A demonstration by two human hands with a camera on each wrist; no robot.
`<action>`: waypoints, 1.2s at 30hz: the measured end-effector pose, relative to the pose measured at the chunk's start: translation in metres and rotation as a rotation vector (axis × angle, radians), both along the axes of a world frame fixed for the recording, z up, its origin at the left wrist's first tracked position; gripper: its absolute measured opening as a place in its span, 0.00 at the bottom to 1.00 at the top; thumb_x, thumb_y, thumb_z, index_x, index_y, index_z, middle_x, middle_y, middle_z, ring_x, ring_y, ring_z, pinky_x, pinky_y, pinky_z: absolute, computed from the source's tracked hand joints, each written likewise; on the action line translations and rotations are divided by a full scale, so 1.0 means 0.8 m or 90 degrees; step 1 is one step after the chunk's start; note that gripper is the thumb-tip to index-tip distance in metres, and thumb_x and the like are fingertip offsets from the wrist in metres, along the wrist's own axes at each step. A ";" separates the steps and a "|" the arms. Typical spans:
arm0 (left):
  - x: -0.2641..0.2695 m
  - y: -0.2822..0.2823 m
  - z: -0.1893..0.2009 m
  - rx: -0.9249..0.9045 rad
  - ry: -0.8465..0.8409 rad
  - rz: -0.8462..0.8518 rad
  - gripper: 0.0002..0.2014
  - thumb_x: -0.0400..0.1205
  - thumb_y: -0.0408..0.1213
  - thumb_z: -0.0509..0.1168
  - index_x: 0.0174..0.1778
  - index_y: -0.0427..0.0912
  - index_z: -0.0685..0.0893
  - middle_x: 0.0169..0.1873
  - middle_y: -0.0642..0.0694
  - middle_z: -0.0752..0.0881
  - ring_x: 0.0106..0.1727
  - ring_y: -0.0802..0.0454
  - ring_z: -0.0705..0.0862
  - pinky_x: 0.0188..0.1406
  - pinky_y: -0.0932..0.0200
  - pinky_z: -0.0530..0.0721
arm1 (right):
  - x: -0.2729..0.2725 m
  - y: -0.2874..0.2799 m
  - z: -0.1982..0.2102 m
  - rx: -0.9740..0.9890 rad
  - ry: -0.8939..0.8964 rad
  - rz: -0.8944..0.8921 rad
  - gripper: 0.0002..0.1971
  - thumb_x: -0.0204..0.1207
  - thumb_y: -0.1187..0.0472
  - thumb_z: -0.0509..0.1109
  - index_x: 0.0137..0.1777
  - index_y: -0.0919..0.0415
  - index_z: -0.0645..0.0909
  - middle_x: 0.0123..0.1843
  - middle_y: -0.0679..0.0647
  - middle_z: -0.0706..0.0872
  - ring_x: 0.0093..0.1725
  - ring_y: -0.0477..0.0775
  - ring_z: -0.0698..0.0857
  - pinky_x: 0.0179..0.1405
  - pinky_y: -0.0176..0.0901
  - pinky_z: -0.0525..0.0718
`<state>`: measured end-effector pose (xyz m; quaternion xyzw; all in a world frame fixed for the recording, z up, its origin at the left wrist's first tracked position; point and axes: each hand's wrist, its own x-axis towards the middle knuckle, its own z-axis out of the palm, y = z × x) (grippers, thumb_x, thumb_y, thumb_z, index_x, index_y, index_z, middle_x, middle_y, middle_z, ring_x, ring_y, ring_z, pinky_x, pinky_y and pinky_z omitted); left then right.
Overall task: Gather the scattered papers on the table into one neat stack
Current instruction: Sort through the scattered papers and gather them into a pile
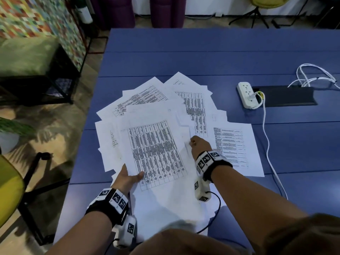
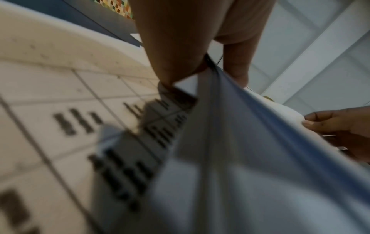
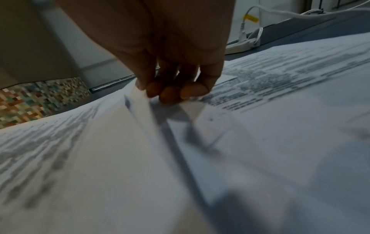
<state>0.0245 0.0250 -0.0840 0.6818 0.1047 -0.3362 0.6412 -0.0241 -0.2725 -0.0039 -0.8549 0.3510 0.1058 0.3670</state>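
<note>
Several white printed sheets lie fanned and overlapping on the blue table point(image 1: 220, 52). The top sheet point(image 1: 156, 150) carries a dense table of text and is lifted off the pile. My left hand point(image 1: 128, 176) grips its near left edge, thumb on top; the left wrist view shows the thumb point(image 2: 176, 47) pressing the sheet point(image 2: 60, 110) with fingers beneath. My right hand point(image 1: 199, 145) pinches the right edge of the same sheet, and in the right wrist view my fingertips point(image 3: 170, 93) curl onto that paper edge point(image 3: 140, 102). One printed sheet point(image 1: 237, 148) lies flat to the right.
A white power strip point(image 1: 247, 94) with a plugged white cable point(image 1: 266, 144) sits right of the papers, beside a black cable slot point(image 1: 287, 95). The table's left edge is close to the pile. A yellow chair point(image 1: 9, 190) stands at the left.
</note>
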 end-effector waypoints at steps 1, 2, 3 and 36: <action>0.000 -0.004 0.010 -0.026 0.013 0.002 0.66 0.49 0.50 0.89 0.83 0.47 0.62 0.79 0.49 0.71 0.79 0.47 0.70 0.80 0.39 0.64 | 0.003 0.003 0.000 0.014 -0.007 0.014 0.15 0.84 0.69 0.53 0.63 0.60 0.77 0.59 0.60 0.82 0.43 0.55 0.78 0.43 0.39 0.72; -0.004 -0.010 0.026 -0.061 0.023 0.012 0.61 0.52 0.41 0.89 0.81 0.45 0.66 0.76 0.47 0.76 0.76 0.45 0.73 0.79 0.38 0.67 | 0.007 0.006 0.001 0.024 -0.010 0.033 0.16 0.85 0.66 0.53 0.68 0.58 0.76 0.65 0.62 0.81 0.49 0.57 0.81 0.47 0.42 0.76; -0.007 -0.015 0.039 -0.087 0.032 0.021 0.54 0.55 0.32 0.86 0.78 0.42 0.69 0.72 0.44 0.80 0.73 0.44 0.77 0.77 0.38 0.69 | 0.009 0.005 0.000 0.023 -0.011 0.049 0.18 0.87 0.62 0.53 0.73 0.55 0.74 0.70 0.63 0.78 0.57 0.61 0.82 0.54 0.46 0.80; -0.004 -0.033 0.046 -0.004 0.029 0.125 0.31 0.64 0.30 0.80 0.65 0.39 0.81 0.63 0.42 0.87 0.66 0.42 0.83 0.76 0.40 0.71 | 0.037 -0.211 0.044 -0.222 0.191 0.205 0.22 0.78 0.48 0.69 0.66 0.60 0.81 0.67 0.58 0.82 0.66 0.62 0.79 0.62 0.46 0.77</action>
